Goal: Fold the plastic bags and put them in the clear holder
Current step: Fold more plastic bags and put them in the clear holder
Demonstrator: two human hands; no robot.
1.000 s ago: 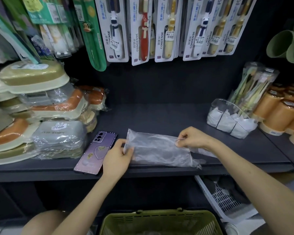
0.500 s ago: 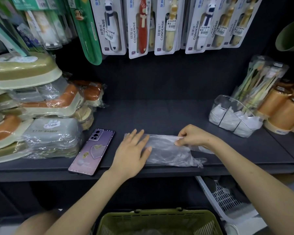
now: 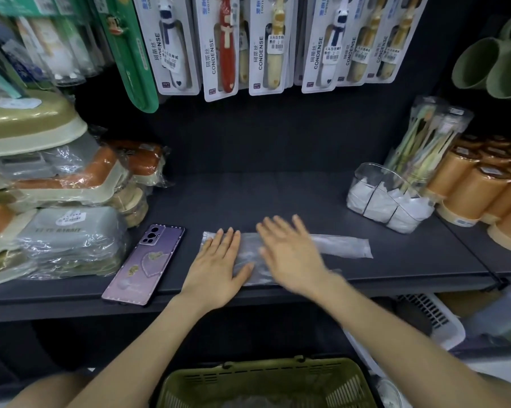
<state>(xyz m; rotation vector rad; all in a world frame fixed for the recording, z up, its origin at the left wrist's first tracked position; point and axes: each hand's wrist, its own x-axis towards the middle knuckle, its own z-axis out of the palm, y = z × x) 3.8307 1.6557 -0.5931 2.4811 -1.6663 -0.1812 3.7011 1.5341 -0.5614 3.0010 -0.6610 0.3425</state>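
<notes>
Plastic bag (image 3: 341,246) is lying flat as a long narrow strip across the lower-middle of the frame, near the front edge of the dark shelf (image 3: 278,195). Both hands are on top of it, palms down, fingers straight, not gripping anything. Left hand (image 3: 219,265) presses the strip's left end. Right hand (image 3: 291,254) is just beside it over the middle, but it's blurry so can't tell how firmly it's touching. The strip's right end sticks out bare past the right hand.

Clear holder (image 3: 363,178) sits center-right, further back on the shelf and apart from the bag, w/ white folded stuff in its compartments. Purple phone (image 3: 145,265) lies camera-side up just left of the left hand. Wrapped boxes (image 3: 72,231) are stacked far left, orange cups (image 3: 478,189) far right. Toothbrush packs (image 3: 266,45) hang along the top, and a green basket (image 3: 266,368) is at bottom center, below the shelf.
</notes>
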